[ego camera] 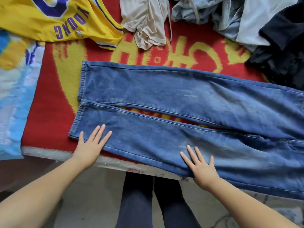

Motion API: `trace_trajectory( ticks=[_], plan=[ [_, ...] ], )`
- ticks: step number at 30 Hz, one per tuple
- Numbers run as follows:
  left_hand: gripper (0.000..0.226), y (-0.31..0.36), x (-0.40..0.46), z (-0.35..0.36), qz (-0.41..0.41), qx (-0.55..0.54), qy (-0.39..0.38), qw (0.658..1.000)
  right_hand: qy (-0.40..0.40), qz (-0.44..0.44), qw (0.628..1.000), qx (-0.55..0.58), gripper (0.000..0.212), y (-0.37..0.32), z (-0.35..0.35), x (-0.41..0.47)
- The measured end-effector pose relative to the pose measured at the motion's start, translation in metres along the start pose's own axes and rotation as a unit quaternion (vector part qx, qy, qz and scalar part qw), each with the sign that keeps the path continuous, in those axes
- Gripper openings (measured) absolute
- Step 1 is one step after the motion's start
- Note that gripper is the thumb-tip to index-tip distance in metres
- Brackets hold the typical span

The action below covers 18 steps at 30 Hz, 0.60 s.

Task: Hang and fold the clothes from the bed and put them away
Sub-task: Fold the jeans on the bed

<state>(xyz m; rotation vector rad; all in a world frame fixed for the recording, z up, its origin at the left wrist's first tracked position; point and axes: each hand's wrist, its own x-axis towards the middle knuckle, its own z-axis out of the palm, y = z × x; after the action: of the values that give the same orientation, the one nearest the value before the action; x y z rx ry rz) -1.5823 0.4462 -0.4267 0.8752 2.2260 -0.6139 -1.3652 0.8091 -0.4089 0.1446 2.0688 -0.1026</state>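
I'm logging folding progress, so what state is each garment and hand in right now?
blue jeans: spread flat, legs apart, unfolded
yellow jersey: lying flat, unfolded
beige garment: crumpled
light denim garment: bunched in a heap
dark garment: crumpled
left hand: open, flat on the jeans near the hem
right hand: open, flat on the nearer leg

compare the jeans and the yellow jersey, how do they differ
The jeans are blue denim, spread flat with both legs straight; the jersey is yellow with purple lettering and lies rumpled. Both hands, left and right, press flat on the jeans; nothing touches the jersey. Both lie on the red blanket.
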Motion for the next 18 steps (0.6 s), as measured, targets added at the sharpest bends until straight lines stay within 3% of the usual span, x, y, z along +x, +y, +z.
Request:
trace_trajectory(
  ticks=[5,7,9,12,15,18],
  plan=[
    [0.092,-0.011,-0.001,-0.014,0.047,0.002,-0.016,0.999,0.013,0.010,1.000,-0.003,0.102,-0.006,0.003,-0.001],
    [0.079,-0.019,-0.004,-0.024,0.050,0.040,0.004,0.998,-0.010,-0.005,1.000,-0.009,0.099,-0.004,-0.001,-0.002],
    [0.065,-0.024,-0.003,-0.033,0.024,0.032,0.071,0.997,-0.033,-0.017,0.999,-0.020,0.096,0.003,-0.009,-0.002],
    [0.027,-0.029,0.001,-0.045,0.049,0.027,0.085,0.995,-0.063,-0.038,0.997,-0.018,0.090,0.013,-0.022,0.001],
    [0.045,-0.045,-0.001,-0.040,0.121,0.042,0.125,0.984,-0.080,-0.048,0.995,-0.018,0.088,0.014,-0.027,0.000],
    [0.044,-0.057,-0.010,-0.024,0.124,0.050,0.049,0.990,-0.086,-0.047,0.995,0.002,0.087,0.009,-0.023,-0.003]
  ],
)
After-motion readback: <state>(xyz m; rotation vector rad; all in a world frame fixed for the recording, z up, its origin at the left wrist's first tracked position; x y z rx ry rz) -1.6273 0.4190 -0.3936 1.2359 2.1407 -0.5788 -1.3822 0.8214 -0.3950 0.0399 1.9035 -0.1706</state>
